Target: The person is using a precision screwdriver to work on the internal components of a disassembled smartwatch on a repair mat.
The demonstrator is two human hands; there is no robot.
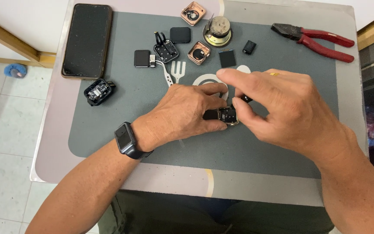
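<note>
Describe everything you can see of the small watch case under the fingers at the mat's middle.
The watch case is small, squarish with rounded corners, its metal rim pale gold. It lies flat on the grey mat, open side up, showing dark inner parts. The left hand pinches its left edge; the right hand fingers touch its top right. Much is hidden.

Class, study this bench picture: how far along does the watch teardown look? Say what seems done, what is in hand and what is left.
Done: several pieces already lie apart on the grey mat, among them two copper-coloured watch cases and a black screen. In hand: the left hand steadies a small opened watch body while the right hand pinches at it. Left: that body is not yet apart; the red pliers lie unused.
</note>
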